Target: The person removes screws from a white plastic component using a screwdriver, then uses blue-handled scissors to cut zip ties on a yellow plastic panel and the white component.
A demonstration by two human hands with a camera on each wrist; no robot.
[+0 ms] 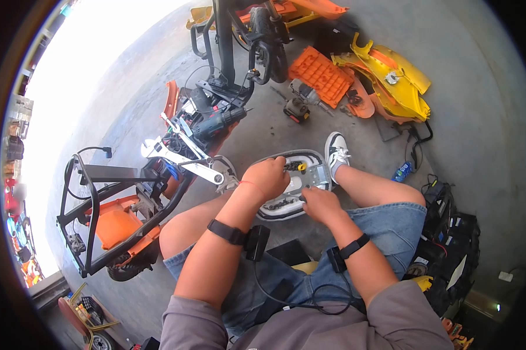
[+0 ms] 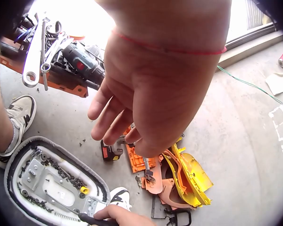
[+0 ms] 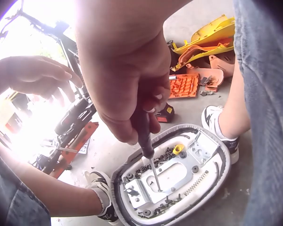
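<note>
My right hand grips the dark handle of a screwdriver, its thin shaft slanting down over the middle of an oval seat-like base. The base lies on the floor between the feet, white inside with a padded grey rim. In it are many small dark screws, a yellow plastic piece, a coil spring and a metal bracket. Above its left side hangs my left hand, fingers loosely bent with nothing between them in the left wrist view.
On the left, large wrenches and a black power drill lie on an orange tray beside a black wheeled frame. Ahead are an orange panel, yellow body panels and a second power tool. A blue can stands right.
</note>
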